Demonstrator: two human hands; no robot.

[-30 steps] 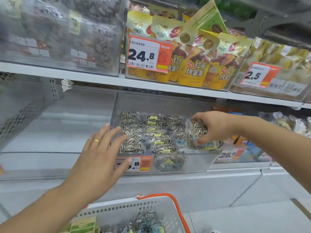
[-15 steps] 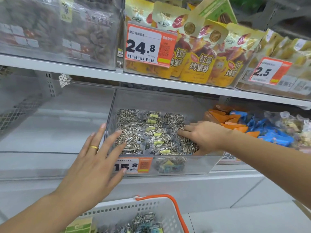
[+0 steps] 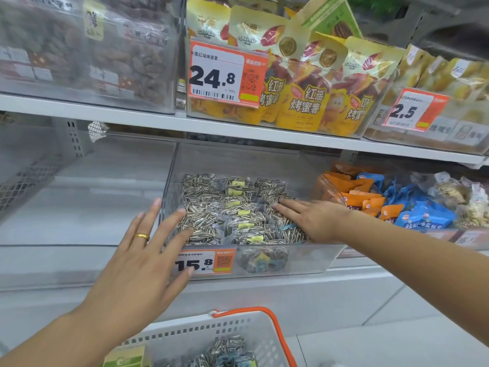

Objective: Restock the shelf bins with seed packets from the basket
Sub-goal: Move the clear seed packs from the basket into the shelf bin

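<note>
The seed packets [image 3: 232, 210] lie in rows inside a clear bin [image 3: 304, 260] on the lower shelf, most showing striped seeds and small yellow labels. The right hand [image 3: 315, 221] rests flat on the right-hand row of packets, palm down, its fingers [image 3: 284, 205] stretched out and pointing left and away; it grips nothing. The left hand [image 3: 140, 263] is spread wide at the bin's near left corner, fingers apart and holding nothing, with the fingertips at the bin's left wall and front edge; one tip covers part of the 15.8 price tag [image 3: 205, 262] on the bin's front. A gold ring [image 3: 142, 236] sits on one left finger. One more packet shows through the bin's front wall, just right of the tag.

Left of the bin the shelf space looks bare behind clear plastic. To the right, another bin holds orange and blue packets [image 3: 391, 205]. On the shelf above stand yellow snack bags [image 3: 304, 83] behind a 24.8 price tag [image 3: 227, 72]. Near the bottom edge, a white basket [image 3: 238, 332] with an orange handle [image 3: 275, 327] holds further seed packets.
</note>
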